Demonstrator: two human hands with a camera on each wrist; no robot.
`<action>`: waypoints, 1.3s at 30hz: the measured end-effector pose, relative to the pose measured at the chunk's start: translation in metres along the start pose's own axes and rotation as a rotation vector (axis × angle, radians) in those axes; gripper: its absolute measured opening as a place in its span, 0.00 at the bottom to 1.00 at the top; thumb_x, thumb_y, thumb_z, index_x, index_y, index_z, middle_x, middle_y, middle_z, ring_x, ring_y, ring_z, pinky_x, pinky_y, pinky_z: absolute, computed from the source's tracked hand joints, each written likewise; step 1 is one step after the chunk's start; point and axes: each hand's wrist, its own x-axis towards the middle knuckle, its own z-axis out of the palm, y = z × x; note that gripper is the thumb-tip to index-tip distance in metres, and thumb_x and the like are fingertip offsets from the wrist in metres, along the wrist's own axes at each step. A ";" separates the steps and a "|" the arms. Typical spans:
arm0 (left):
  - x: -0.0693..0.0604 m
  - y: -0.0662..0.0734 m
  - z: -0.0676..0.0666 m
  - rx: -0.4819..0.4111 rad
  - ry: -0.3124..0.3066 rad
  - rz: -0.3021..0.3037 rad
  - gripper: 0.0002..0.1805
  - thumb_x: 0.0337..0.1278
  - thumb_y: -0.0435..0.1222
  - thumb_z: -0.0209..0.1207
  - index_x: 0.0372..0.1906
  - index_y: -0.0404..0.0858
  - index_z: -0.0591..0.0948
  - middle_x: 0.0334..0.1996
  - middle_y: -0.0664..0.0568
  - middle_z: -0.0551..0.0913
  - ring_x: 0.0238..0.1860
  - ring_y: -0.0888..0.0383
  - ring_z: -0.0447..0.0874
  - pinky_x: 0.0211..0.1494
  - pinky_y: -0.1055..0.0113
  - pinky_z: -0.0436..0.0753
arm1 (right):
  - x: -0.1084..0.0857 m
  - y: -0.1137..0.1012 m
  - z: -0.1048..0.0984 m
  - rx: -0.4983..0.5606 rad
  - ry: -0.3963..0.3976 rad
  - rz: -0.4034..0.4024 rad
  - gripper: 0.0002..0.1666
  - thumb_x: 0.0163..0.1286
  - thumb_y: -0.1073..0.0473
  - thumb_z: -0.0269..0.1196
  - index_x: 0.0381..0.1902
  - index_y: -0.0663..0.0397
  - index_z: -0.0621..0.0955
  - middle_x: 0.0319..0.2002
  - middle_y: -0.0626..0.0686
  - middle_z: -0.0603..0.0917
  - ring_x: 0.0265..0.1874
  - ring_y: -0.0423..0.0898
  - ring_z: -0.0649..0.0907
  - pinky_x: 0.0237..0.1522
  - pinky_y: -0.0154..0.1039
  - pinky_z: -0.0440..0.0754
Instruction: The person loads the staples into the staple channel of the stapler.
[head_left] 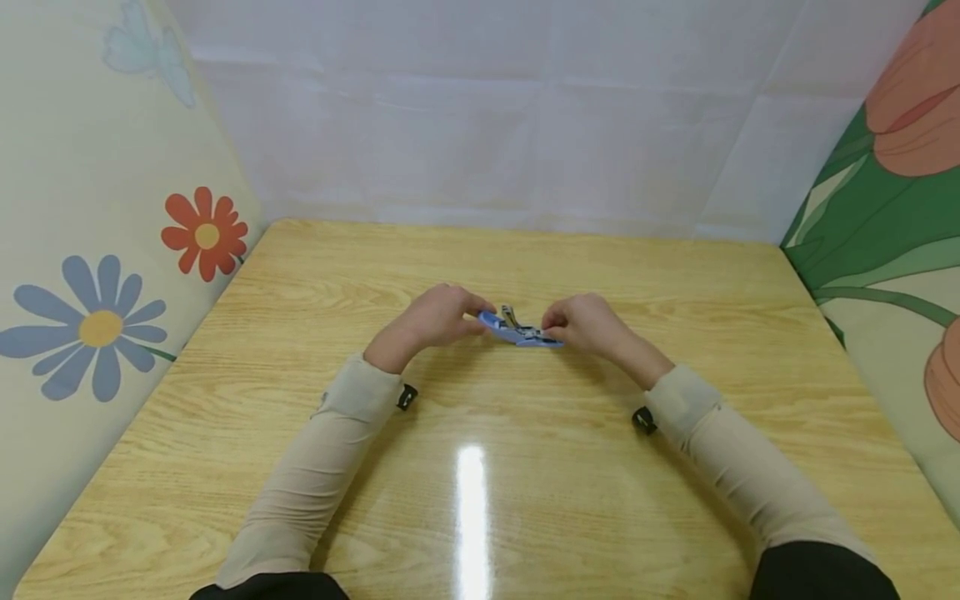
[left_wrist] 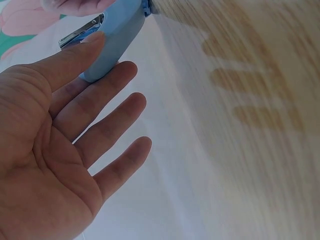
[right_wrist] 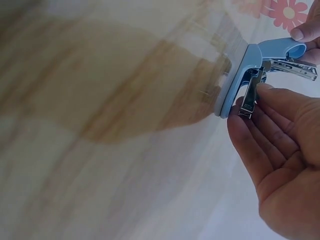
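A light blue stapler (head_left: 504,332) is spread wide apart over the middle of the table, its metal parts exposed. At the left end, my left hand (head_left: 444,317) pinches the blue top cover (left_wrist: 117,37) between thumb and index finger; its other fingers stretch out, as the left wrist view shows. My right hand (head_left: 592,323) has thumb and fingers on a metal piece (right_wrist: 252,95) above the base (right_wrist: 240,82). The metal staple channel (right_wrist: 292,69) sticks out between cover and base. Whether the base touches the table is hard to tell.
The wood-grain table (head_left: 562,500) has a bright light reflection near its front. A white cloth (head_left: 480,125) hangs behind it. Flower-printed panels stand along the left (head_left: 75,208) and right sides.
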 end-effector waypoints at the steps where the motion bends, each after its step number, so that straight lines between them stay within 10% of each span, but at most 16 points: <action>1: 0.000 0.000 0.000 -0.001 0.001 0.000 0.21 0.67 0.46 0.64 0.61 0.43 0.85 0.54 0.49 0.88 0.45 0.53 0.86 0.56 0.53 0.82 | 0.000 0.000 0.000 -0.003 -0.002 0.000 0.08 0.70 0.58 0.67 0.42 0.53 0.89 0.40 0.51 0.92 0.40 0.48 0.90 0.51 0.47 0.85; 16: 0.001 0.000 0.001 0.011 0.005 0.014 0.20 0.66 0.45 0.65 0.59 0.43 0.86 0.51 0.50 0.90 0.36 0.56 0.79 0.48 0.57 0.79 | -0.002 0.000 0.001 -0.020 -0.011 -0.008 0.08 0.71 0.57 0.66 0.43 0.51 0.90 0.41 0.50 0.92 0.41 0.48 0.89 0.50 0.48 0.85; 39: -0.001 0.000 0.001 -0.046 0.002 0.001 0.21 0.68 0.45 0.64 0.61 0.42 0.84 0.57 0.48 0.87 0.54 0.51 0.87 0.62 0.51 0.81 | -0.014 0.020 -0.005 0.089 -0.008 0.062 0.11 0.69 0.59 0.68 0.47 0.53 0.90 0.47 0.54 0.91 0.50 0.54 0.88 0.59 0.51 0.82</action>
